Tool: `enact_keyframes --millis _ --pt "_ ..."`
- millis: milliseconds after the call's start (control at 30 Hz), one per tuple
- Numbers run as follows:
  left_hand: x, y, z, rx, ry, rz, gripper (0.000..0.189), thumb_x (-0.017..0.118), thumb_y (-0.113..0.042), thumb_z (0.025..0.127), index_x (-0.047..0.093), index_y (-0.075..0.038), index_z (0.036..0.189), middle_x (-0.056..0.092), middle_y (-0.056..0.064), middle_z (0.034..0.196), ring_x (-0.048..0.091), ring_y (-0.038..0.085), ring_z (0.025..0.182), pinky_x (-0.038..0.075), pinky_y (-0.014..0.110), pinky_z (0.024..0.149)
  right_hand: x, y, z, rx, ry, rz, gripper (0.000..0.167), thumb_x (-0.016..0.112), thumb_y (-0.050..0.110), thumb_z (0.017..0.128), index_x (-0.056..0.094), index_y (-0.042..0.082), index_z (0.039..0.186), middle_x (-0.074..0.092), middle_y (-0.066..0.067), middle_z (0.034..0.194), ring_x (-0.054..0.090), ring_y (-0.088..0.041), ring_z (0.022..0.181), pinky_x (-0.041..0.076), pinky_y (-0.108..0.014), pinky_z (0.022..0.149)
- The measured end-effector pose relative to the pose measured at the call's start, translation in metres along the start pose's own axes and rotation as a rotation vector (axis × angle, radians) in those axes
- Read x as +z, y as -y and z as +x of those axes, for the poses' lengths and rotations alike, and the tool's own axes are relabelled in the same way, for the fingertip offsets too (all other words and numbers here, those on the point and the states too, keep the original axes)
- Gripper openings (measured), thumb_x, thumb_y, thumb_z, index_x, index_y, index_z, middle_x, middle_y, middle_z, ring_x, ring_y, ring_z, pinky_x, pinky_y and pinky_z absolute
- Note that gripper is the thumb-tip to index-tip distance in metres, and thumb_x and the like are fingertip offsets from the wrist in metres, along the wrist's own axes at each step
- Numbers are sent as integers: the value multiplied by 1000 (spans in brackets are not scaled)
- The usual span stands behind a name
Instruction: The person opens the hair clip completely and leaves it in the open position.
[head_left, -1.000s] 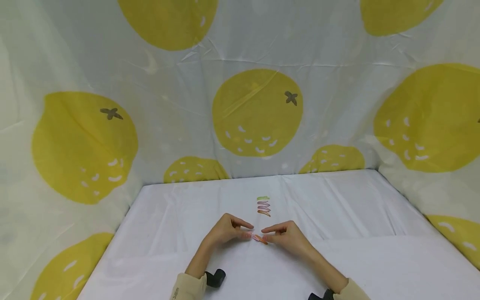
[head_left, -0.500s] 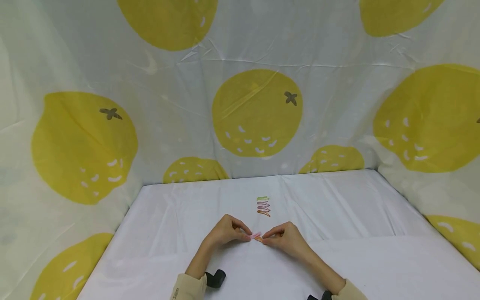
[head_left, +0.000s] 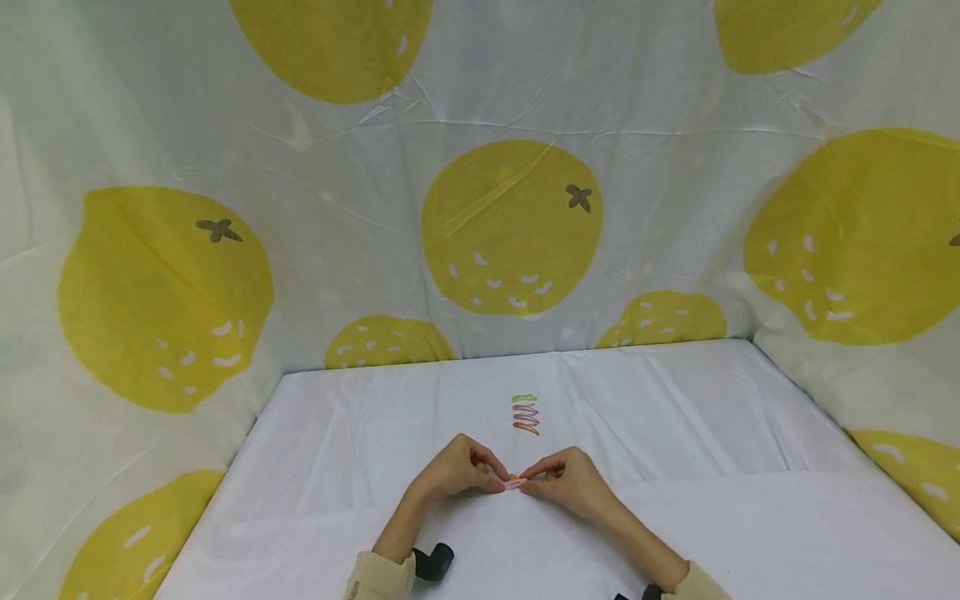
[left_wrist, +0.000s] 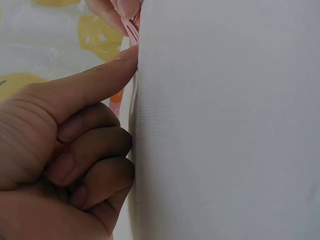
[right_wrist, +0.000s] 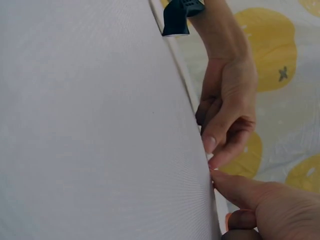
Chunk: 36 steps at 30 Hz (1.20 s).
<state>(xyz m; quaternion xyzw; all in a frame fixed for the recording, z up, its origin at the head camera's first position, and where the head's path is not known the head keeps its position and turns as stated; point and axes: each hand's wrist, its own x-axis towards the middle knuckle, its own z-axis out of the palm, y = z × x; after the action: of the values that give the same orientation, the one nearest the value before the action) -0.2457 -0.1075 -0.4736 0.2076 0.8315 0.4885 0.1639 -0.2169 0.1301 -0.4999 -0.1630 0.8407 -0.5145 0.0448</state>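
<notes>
In the head view my left hand [head_left: 459, 468] and right hand [head_left: 570, 483] meet low over the white table, fingertips almost touching. Between them a small pink paper clip [head_left: 513, 484] spans the gap, with a bit of an orange paper clip [head_left: 513, 477] just behind it. My left thumb and index finger pinch the pink clip's near end. The right fingertips pinch at the other side, where the two clips overlap. The left wrist view shows the pink clip's slim parallel strands [left_wrist: 131, 31]; its ends are hidden by fingers.
A short row of coloured paper clips, green [head_left: 524, 397], purple [head_left: 525, 412] and orange [head_left: 527, 428], lies beyond the hands. The white table [head_left: 360, 433] meets a lemon-print cloth [head_left: 495, 100] at its back and sides.
The pink clip has turned from slanting upward to lying nearly level in front of the orange one. Both hands have drawn closer together and slightly nearer the front. The clip row stays put.
</notes>
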Motion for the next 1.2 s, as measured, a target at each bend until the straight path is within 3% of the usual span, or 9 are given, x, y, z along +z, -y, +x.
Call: enact_keyframes --millis 133,300,500,667,733,933,1100,1200 --pt "2 1 1 -5 -2 7 11 87 -2 77 83 -4 87 47 -9 55 36 5 54 28 20 49 0 0 -1 -26 -4 11 11 87 26 84 85 17 90 61 5 56 40 4 49 29 -16 47" --pt "2 2 1 9 -9 30 11 88 -5 78 83 -4 87 47 -9 54 37 4 52 28 19 49 -1 0 -1 -25 -4 59 12 84 23 87 85 12 93 81 -4 86 62 3 68 47 -15 59" --pt "4 -2 0 22 9 14 13 88 -14 82 82 -3 85 56 -8 57 37 1 53 30 19 50 -2 0 0 -40 -44 94 16 81 23 90 84 7 95 80 -8 90 58 3 68 46 -16 59" --pt "10 -6 1 52 40 -39 11 83 -11 86 82 0 88 78 11 79 53 1 66 41 17 59 0 6 1 -23 -86 137 15 80 24 92 84 10 95 80 -8 92 56 3 67 43 -16 59" --pt "12 -7 2 44 26 -50 11 82 -12 87 82 -1 89 79 14 86 56 2 70 43 17 62 1 8 1 -6 -118 149 13 80 23 91 84 11 94 80 -5 92 58 2 70 45 -16 63" --pt "12 -10 2 3 -40 -74 12 81 -19 88 83 -6 90 79 7 84 57 4 75 43 20 67 2 13 3 28 -222 150 8 84 23 87 84 14 89 69 7 73 50 1 65 39 -16 60" --pt "13 -9 4 40 29 -109 15 79 -16 90 82 -2 94 80 14 90 62 2 80 46 19 73 1 14 2 -18 -160 190 11 81 19 90 83 9 93 76 -4 83 59 1 70 46 -16 65" --pt "15 -9 5 48 11 -96 17 77 -18 92 83 -2 95 80 12 90 59 3 79 45 19 72 1 14 1 -37 -149 164 12 78 19 92 83 8 94 79 -7 89 62 0 75 48 -17 67"
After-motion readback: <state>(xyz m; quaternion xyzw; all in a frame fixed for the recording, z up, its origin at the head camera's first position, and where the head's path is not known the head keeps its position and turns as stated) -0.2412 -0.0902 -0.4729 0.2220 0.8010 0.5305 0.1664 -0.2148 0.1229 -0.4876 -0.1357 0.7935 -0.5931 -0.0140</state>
